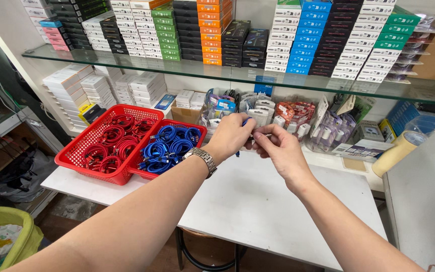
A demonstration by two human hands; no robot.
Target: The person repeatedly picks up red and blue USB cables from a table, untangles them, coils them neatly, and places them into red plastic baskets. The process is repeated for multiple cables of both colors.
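Observation:
My left hand (231,137) and my right hand (280,151) meet above the white table (258,201), fingers pinched together on a small blue cable (246,122). Only a short blue bit shows above my left fingers and another below them; a thin metal plug tip pokes out between the hands. A metal watch sits on my left wrist. To the left stand a red basket (87,146) of coiled red cables and a second red basket (197,132) of coiled blue cables, both on the table.
Clear bins of packaged small accessories (298,116) line the back of the table. A glass shelf (237,78) above carries stacked coloured boxes. A roll of tape (396,151) lies at right beside a grey counter (424,201). A green bin (6,236) stands at lower left.

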